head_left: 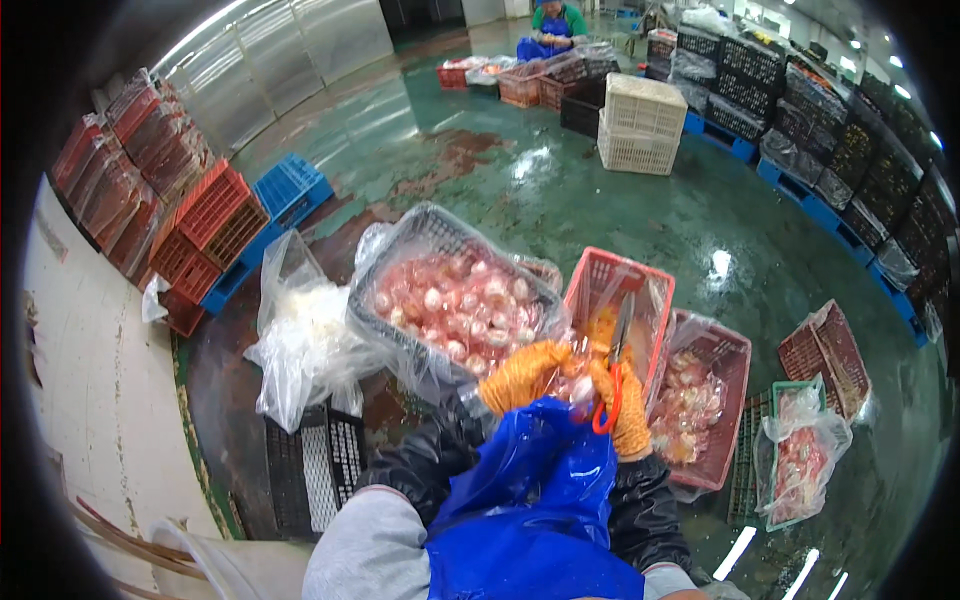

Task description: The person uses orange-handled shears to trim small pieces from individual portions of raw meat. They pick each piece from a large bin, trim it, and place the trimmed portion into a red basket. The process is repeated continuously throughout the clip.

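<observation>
So the left grip (522,377) is closed around a pinkish-white piece (581,388), which sits just off its right side, in the gap between the two grips. Can't swear to the piece's long axis, it's small and blurry there. The right grip (627,408) has the red-handled scissors (616,378), and those blades point forward, away from the body, past the piece instead of at it. Red basket (630,264) is straight ahead of the right grip, dark crate (440,228) ahead-left of the left one.
</observation>
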`<state>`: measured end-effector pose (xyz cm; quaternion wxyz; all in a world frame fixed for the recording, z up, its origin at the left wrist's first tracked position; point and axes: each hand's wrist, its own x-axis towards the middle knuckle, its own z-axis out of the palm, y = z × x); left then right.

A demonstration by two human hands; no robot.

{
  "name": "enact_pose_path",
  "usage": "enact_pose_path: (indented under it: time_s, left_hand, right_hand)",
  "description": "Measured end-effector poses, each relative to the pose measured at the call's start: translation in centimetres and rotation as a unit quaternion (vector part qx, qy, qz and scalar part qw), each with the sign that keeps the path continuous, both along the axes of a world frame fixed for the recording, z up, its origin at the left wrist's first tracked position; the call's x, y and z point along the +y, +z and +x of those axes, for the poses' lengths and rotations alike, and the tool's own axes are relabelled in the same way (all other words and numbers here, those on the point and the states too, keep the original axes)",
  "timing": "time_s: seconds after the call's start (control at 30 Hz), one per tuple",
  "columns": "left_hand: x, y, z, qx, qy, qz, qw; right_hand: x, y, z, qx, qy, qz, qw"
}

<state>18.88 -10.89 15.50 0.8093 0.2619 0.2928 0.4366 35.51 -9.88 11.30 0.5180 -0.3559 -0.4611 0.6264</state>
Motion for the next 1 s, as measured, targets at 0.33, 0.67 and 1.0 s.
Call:
enact_pose_path:
  time_s: [0.33,0.67,1.0]
  left_hand:
    - [-1.0,-3.3,0.4,0.250,-0.145,0.151,0.945]
    - [4.7,-6.9,-3.9,-0.175,-0.023,0.004,0.984]
    - [3.5,-9.6,0.6,0.548,0.302,0.350,0.697]
  right_hand:
    - [0.0,4.3,-0.5,-0.231,0.156,0.151,0.948]
    - [-2.5,0.3,0.4,-0.247,-0.091,0.047,0.964]
    - [-3.0,0.6,-1.2,-0.329,-0.023,0.086,0.940]
